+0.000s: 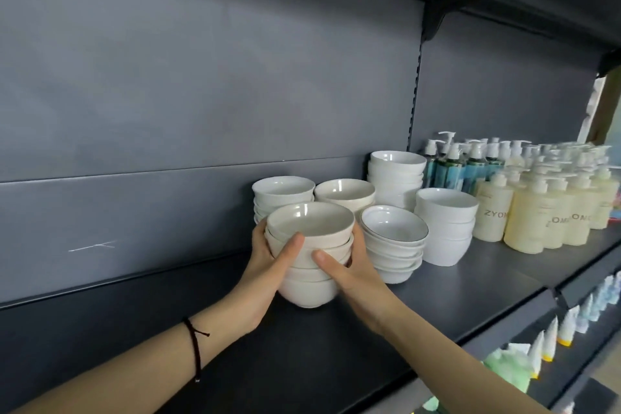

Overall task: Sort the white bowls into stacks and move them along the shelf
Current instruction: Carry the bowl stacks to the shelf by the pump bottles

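Note:
A stack of several cream-white bowls [311, 265] stands at the front of the dark shelf [201, 329]. My left hand [265, 274] grips its left side, thumb across the front. My right hand [353, 274] grips the right side, fingers behind the stack. Behind it stand two more stacks, one at the back left [283, 193] and one at the back middle [344, 194]. To the right a leaning stack of dark-rimmed bowls [393, 242] touches my right hand. A tall stack [396, 175] and a stack of straight-walled bowls [445, 225] stand further right.
Pump bottles of pale yellow liquid [524, 222] and blue-green bottles [453, 168] crowd the shelf to the right of the bowls. The shelf's left part is bare dark metal. A lower shelf [554, 329] holds small white and green packages. The shelf's back panel [201, 94] rises close behind.

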`<state>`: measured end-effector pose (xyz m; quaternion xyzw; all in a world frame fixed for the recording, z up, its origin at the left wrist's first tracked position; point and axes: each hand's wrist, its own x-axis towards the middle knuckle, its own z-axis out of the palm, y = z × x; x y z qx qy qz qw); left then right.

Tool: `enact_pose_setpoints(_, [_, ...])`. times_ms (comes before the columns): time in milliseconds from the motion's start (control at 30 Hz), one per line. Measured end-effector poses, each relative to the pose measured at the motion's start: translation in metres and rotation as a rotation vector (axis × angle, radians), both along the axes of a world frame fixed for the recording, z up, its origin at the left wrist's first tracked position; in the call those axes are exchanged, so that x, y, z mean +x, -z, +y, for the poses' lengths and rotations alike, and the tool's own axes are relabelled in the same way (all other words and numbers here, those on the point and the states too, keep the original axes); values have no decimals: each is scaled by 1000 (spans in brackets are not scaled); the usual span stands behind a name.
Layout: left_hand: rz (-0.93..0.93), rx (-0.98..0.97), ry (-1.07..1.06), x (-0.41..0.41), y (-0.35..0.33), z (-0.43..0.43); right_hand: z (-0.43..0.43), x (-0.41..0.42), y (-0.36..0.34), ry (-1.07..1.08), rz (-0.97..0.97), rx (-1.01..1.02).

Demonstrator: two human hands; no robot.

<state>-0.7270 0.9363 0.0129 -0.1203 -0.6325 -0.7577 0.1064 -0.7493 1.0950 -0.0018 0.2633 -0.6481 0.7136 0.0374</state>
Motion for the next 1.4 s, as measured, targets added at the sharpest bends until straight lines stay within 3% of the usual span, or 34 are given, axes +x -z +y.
enact_pose_setpoints(400, [29, -22, -129, -2, 10, 30, 23, -21, 8, -101, 54, 4])
enact_pose_setpoints(700, [65, -25, -265, 10, 11, 54, 19, -14, 12, 82, 250, 32])
enact_pose_setpoints(900, [70, 7, -367, 14, 14, 78, 27, -11, 13, 90, 246, 32])
enact_pose_setpoints(1067, [7, -49, -333, 15, 11, 72, 28, -13, 18, 166, 289, 57])
enact_pose_setpoints(1200, [-12, -140, -299, 26, 6, 62, 32, -11, 18, 282, 374, 81])
enact_pose_setpoints(1267, [-12, -236, -405, 37, 0, 55, 34, -8, 17, 360, 439, 65])
enact_pose_setpoints(1367, [-26, -529, -631, 55, -5, 26, 35, 0, 12, 507, 655, 105])
enact_pose_setpoints(1400, [-21, -708, -690, 62, -6, 12, 33, 4, 9, 511, 724, 137])
